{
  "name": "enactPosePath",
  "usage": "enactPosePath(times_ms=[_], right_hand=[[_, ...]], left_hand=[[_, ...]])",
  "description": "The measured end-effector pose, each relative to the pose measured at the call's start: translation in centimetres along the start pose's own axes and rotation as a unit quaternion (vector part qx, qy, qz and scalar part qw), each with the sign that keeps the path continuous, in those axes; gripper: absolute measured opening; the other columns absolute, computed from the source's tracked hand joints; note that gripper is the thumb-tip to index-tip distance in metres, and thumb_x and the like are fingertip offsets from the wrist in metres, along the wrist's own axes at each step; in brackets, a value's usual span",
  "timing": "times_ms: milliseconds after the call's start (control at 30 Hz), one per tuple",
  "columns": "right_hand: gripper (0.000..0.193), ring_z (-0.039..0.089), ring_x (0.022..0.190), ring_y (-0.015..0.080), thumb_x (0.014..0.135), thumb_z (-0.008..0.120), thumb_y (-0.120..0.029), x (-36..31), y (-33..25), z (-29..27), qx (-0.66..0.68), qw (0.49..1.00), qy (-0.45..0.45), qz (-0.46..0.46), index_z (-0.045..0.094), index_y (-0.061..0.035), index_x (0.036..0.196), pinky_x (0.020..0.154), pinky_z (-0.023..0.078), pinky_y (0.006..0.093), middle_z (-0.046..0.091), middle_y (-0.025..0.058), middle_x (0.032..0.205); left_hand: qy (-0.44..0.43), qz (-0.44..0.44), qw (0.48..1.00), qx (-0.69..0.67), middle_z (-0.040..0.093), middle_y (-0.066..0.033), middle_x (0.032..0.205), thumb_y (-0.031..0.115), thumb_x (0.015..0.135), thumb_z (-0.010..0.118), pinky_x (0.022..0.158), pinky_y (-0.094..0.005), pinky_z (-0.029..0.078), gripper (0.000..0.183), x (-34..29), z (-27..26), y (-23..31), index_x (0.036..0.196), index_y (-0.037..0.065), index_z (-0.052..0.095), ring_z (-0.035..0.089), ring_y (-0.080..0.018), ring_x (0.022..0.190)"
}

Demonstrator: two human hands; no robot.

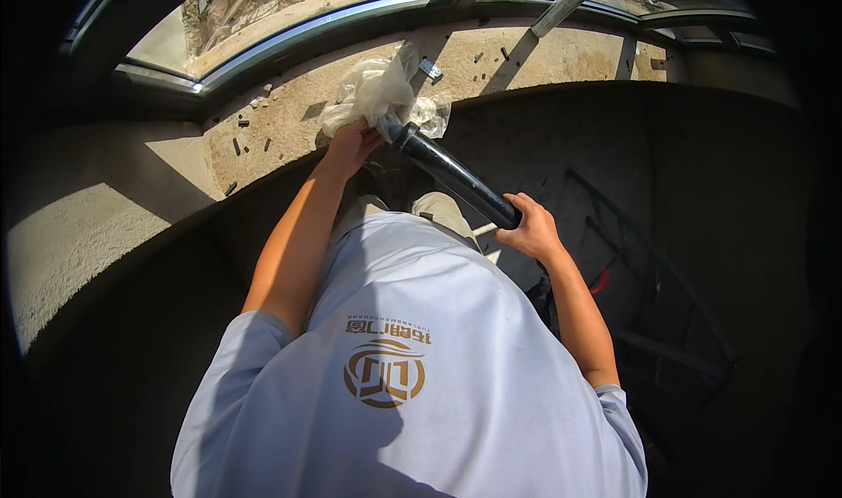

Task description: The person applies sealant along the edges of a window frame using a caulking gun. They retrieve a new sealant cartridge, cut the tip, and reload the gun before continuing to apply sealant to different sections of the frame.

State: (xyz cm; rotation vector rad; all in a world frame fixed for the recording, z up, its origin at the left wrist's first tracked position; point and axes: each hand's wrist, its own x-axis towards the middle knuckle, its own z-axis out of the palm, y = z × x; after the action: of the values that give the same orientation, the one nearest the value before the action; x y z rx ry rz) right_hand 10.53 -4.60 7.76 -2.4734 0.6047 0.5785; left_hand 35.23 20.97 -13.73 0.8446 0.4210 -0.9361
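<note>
Windowsill (566, 66), tube (460, 180) end in right hand (531, 228)

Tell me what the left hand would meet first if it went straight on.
Probably the crumpled, translucent plastic film, which seems to touch the left hand, though depth is hard to judge.

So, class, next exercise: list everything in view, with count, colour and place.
Black tube: 1, black, between the hands
Crumpled plastic: uncounted pieces, clear-whitish, at the tube's upper end
Ledge: 1, tan, below window
Small bits: several, black, on ledge
Window frame: 1, dark, top
Metal bar: 1, silver-grey, upper right
Rubble: uncounted, brown, outside
Metal framework: 1, dark, right
Unclear object: 1, red, beside right forearm
Shirt: 1, pale blue-grey, centre
Left hand: 1, bare, at plastic
Right hand: 1, bare, gripping tube's lower end
</note>
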Motion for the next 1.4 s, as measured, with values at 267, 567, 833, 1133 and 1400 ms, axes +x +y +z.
enactPosePath(times_ms=[267,567,833,1133,1400], right_hand=[[0.044,0.062,0.080,0.0139,0.068,0.077,-0.014,1.8,2.1,-2.7,0.308,0.897,-0.296,0.113,0.070,0.0041,0.107,0.075,0.048,0.0275,0.067,0.0047,0.084],[0.042,0.060,0.074,0.0127,0.067,0.077,-0.015,0.7,1.9,-2.5,0.227,0.956,-0.186,0.027,0.069,0.0030,0.104,0.072,0.045,0.0267,0.065,0.0032,0.077],[0.036,0.062,0.070,0.0157,0.065,0.074,-0.014,-0.6,2.4,-2.8,0.362,0.887,-0.272,0.088,0.067,0.0025,0.096,0.072,0.049,0.0287,0.065,0.0071,0.078],[0.032,0.060,0.068,0.0138,0.069,0.073,-0.012,-0.6,2.1,-2.4,0.364,0.886,-0.272,0.088,0.066,0.0022,0.097,0.067,0.047,0.0278,0.064,0.0056,0.073],[0.049,0.058,0.072,0.0137,0.069,0.077,-0.015,-0.8,1.6,-1.4,0.240,0.937,-0.234,0.096,0.068,0.0072,0.112,0.069,0.046,0.0283,0.062,0.0041,0.077]], left_hand=[[-0.084,0.029,0.995,-0.053,0.067,-0.0076,0.122,0.017,0.100,0.060,0.103,-0.0406,0.052,0.029,0.1,0.7,0.6,0.127,0.007,0.062,0.066,-0.0222,0.113],[0.011,-0.039,0.999,-0.022,0.068,-0.0138,0.122,0.011,0.100,0.051,0.104,-0.0462,0.052,0.027,-1.2,0.5,2.1,0.122,0.000,0.063,0.067,-0.0279,0.114],[-0.081,-0.035,0.996,-0.028,0.066,-0.0136,0.127,0.013,0.099,0.054,0.110,-0.0486,0.048,0.030,-2.5,-1.1,1.6,0.126,0.002,0.060,0.063,-0.0298,0.121],[-0.135,0.023,0.990,-0.021,0.066,-0.0116,0.127,0.026,0.106,0.056,0.109,-0.0473,0.048,0.034,-3.6,0.6,1.9,0.132,0.005,0.058,0.061,-0.0275,0.124],[-0.037,0.034,0.998,0.027,0.070,-0.0089,0.118,0.024,0.100,0.069,0.096,-0.0395,0.055,0.033,-3.2,1.6,1.6,0.127,0.006,0.062,0.069,-0.0232,0.109]])
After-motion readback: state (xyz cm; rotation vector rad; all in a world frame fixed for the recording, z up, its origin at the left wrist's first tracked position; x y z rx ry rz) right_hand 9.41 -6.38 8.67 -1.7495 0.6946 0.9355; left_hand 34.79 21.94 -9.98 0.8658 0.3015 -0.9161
